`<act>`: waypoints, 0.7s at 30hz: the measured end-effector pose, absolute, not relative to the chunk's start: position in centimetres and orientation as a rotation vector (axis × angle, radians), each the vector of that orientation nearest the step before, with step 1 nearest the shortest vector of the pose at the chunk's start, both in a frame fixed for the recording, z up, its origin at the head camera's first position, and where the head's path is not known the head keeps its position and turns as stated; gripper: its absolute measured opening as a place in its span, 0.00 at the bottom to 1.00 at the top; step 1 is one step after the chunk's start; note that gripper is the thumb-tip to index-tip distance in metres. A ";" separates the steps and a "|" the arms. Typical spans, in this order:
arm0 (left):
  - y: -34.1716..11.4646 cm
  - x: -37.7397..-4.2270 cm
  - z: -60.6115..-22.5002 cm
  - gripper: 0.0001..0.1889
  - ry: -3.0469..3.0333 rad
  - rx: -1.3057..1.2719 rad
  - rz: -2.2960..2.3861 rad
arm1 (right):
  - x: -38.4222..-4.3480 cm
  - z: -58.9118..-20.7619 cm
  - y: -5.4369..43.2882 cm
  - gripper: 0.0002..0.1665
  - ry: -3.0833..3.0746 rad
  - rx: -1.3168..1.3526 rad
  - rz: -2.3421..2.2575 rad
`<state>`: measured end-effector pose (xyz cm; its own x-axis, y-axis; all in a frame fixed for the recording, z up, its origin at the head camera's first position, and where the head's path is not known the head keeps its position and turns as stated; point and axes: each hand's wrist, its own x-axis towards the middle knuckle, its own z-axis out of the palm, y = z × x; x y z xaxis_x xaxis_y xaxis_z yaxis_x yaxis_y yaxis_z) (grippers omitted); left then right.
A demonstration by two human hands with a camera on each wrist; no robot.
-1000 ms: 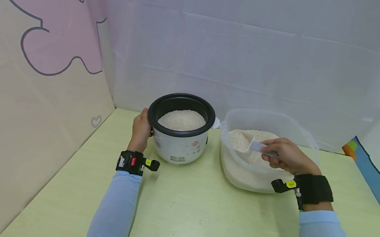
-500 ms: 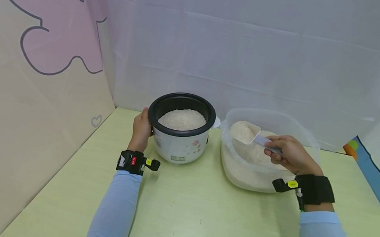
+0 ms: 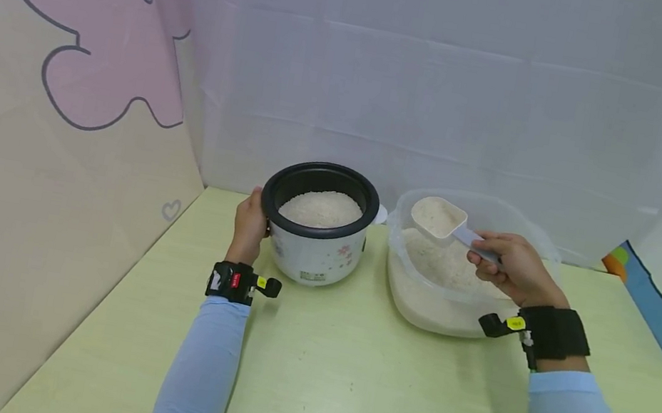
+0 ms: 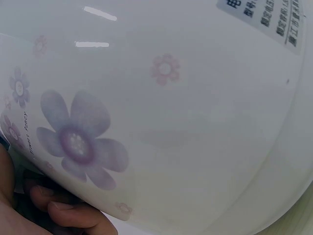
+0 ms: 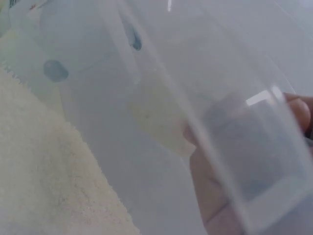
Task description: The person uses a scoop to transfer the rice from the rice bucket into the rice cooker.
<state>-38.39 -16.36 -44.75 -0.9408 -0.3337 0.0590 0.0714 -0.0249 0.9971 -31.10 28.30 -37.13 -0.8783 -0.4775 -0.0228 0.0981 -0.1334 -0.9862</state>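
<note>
In the head view my left hand holds the left side of a white rice cooker with a black rim and flower prints. The left wrist view shows curled fingers at a dark handle on its side. White rice lies in the cooker's black inside. My right hand grips the handle of a white measuring scoop, its cup full of rice and raised over the clear plastic container. More rice is in that container, close up in the right wrist view; the container's wall partly covers the hand there.
Cooker and container stand side by side near the back of a pale green table. A white curtain hangs just behind them. Printed cloth walls close the left and right sides. Black camera straps sit on both wrists.
The scoop has come up out of the container's rice, tipping level and now filled; my right hand rose slightly with it. My left hand stays on the cooker.
</note>
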 end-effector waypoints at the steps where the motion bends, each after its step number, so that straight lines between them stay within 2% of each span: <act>1: -16.4 -38.4 -44.8 0.25 -1.972 0.277 -2.049 | -31.1 -37.1 28.3 0.27 1.743 -0.427 -2.087; 5: -16.5 -38.3 -44.8 0.25 -1.976 0.278 -2.054 | -31.2 -36.9 28.2 0.15 1.665 -0.464 -2.150; 7: -16.5 -38.3 -44.8 0.25 -1.971 0.280 -2.051 | -31.3 -36.8 27.9 0.14 1.638 -0.483 -2.172; 15: -16.3 -38.3 -44.8 0.25 -1.979 0.272 -2.045 | -31.1 -36.0 25.5 0.17 1.526 -0.472 -2.271; 21: -16.2 -38.3 -44.8 0.25 -1.970 0.274 -2.031 | -30.9 -35.2 22.7 0.13 1.513 -0.472 -2.347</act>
<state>-38.29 -16.20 -44.77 -0.9376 -0.3409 0.0691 0.0794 -0.0164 0.9967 -30.93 22.69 -35.21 -0.8983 -0.4262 0.1069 0.0784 -0.3950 -0.9153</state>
